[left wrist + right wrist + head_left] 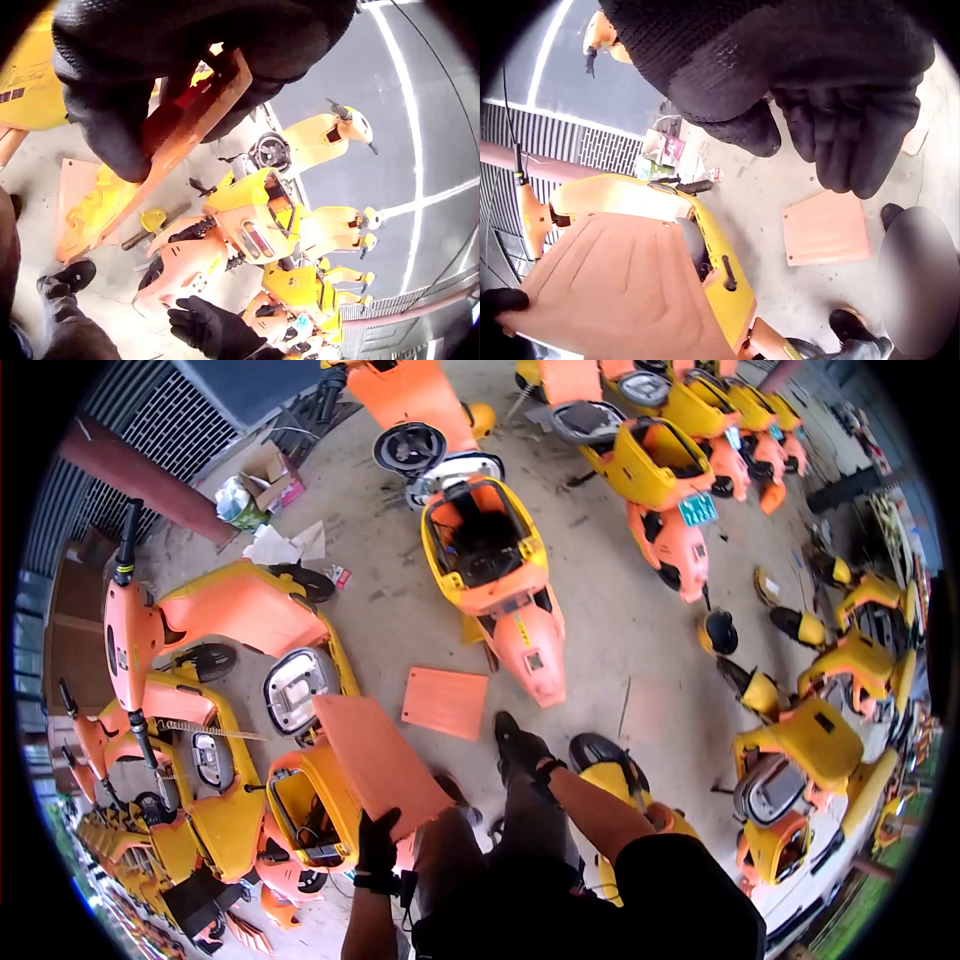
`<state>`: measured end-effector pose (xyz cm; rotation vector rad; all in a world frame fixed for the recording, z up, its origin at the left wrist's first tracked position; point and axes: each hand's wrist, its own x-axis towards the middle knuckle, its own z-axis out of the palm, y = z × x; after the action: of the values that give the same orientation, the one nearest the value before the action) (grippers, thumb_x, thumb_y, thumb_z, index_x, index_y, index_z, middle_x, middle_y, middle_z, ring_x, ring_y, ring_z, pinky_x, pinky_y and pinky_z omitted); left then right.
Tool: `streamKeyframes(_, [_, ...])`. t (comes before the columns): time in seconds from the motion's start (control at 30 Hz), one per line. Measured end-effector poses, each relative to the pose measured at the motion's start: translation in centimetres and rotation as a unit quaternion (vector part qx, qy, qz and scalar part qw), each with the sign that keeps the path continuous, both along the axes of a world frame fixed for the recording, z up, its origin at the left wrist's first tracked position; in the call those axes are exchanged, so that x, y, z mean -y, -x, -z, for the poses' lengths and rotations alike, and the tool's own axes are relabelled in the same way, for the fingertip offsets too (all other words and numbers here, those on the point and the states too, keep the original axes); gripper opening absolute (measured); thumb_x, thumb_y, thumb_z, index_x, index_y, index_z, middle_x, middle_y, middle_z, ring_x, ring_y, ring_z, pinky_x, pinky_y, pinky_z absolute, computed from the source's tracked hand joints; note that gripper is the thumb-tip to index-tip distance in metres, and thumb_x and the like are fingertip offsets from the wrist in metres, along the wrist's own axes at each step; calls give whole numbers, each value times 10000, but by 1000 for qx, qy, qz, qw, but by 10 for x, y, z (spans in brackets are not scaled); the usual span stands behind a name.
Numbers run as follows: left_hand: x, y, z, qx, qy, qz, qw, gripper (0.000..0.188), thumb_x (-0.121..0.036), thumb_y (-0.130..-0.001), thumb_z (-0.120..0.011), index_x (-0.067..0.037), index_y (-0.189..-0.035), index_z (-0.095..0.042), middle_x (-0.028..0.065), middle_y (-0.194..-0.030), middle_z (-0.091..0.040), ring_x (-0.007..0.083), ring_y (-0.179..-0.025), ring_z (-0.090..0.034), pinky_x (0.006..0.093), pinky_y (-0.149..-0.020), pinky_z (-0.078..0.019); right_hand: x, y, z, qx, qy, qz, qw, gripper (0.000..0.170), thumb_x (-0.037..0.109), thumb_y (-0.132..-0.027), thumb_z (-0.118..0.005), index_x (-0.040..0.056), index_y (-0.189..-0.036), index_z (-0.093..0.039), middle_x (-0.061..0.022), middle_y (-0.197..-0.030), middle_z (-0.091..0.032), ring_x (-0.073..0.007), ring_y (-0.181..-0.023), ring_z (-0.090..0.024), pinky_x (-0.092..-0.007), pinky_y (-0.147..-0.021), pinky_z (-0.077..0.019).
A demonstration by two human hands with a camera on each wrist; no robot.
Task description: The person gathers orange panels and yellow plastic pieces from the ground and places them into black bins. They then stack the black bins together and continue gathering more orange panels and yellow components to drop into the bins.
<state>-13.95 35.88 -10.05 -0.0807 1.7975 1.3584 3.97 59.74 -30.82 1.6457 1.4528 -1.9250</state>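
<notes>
An orange panel is gripped at its lower edge by my black-gloved left hand. The left wrist view shows the gloved left hand pinching the panel's edge. In the right wrist view the panel's ribbed face is visible. My gloved right hand holds nothing, its fingers loosely extended, as the right wrist view of the hand also shows. A second orange panel lies flat on the floor ahead, apart from both hands.
A yellow and orange scooter body stands ahead. More scooters stand at left and right. A helmet and a faint flat sheet lie on the floor. A cardboard box is at the upper left.
</notes>
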Motion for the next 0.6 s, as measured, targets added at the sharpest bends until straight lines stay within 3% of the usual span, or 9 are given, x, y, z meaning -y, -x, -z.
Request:
streamKeyframes(0.03, [-13, 0, -7, 44, -1, -22, 999, 425, -58, -755, -619, 0, -1150, -475, 120, -984, -582, 242, -904, -579, 319, -750, -500, -9, 3, 17, -1, 0, -8, 1000, 623, 531, -843, -478, 3, -1174, -493, -104, -932, -609, -220, -736, -586, -352, -661, -459])
streamKeyframes(0.1, [-16, 4, 21, -32, 4, 20, 999, 441, -42, -729, -616, 16, -1145, -481, 107, -975, -586, 236, -905, -574, 335, -766, -488, -14, 15, 12, -104, -263, -149, 948, 659, 622, -826, -417, 21, -1035, -591, -98, -784, -628, -254, -633, -589, -390, -573, -434])
streamKeyframes(0.13, [-12, 2, 35, -59, 6, -2, 998, 423, -40, -728, -614, 18, -1129, -497, 105, -969, -589, 226, -900, -572, 336, -764, -484, -14, 22, 11, 37, -63, -44, 996, 708, 660, -823, -355, 18, -947, -625, -142, -809, -624, -250, -809, -609, -367, -692, -450])
streamKeyframes(0.23, [-42, 2, 63, -77, 14, -5, 997, 373, -53, -735, -617, 21, -1090, -529, 87, -951, -594, 191, -875, -564, 319, -746, -471, -10, 22, 86, 27, -245, -201, 948, 418, 362, -898, -369, 65, -771, -634, -192, -768, -630, -363, -772, -604, -465, -687, -470])
streamKeyframes(0.3, [-5, 3, 156, 47, 66, 17, 997, 380, -65, -739, -622, 16, -1097, -524, 70, -938, -594, 179, -852, -558, 303, -741, -459, -26, 46, 59, 53, -74, -174, 980, 257, 246, -842, -471, 67, -736, -623, -167, -693, -605, -314, -686, -602, -434, -609, -476])
streamKeyframes(0.33, [-8, 3, 163, 74, 50, -32, 995, 379, -62, -741, -623, 15, -1099, -523, 68, -933, -594, 176, -846, -558, 300, -745, -457, -10, 33, 128, -25, -368, -313, 876, 196, 195, -807, -504, 63, -708, -611, -155, -665, -585, -306, -650, -588, -419, -573, -469])
streamKeyframes(0.43, [-35, 2, 201, 116, 54, -115, 985, 396, -57, -748, -618, 11, -1122, -507, 68, -948, -587, 172, -853, -554, 294, -746, -455, -15, 44, 195, -16, -391, -356, 849, 151, 155, -769, -516, 53, -703, -607, -150, -673, -599, -308, -650, -600, -405, -551, -479])
streamKeyframes(0.5, [-50, 2, 210, 147, 47, -179, 972, 435, -44, -751, -606, 3, -1162, -474, 73, -996, -566, 179, -899, -543, 295, -758, -452, -31, 72, 207, 57, -283, -491, 822, 353, 352, -872, -374, 57, -827, -563, -164, -762, -635, -361, -769, -603, -456, -666, -476])
streamKeyframes(0.6, [-38, -6, 245, 205, 69, -208, 954, 404, -89, -787, -569, -12, -1168, -456, 62, -1023, -541, 160, -892, -527, 276, -708, -433, -22, 61, 309, -16, -340, -523, 782, 198, 246, -804, -510, 58, -773, -562, -140, -688, -616, -316, -651, -597, -428, -564, -464])
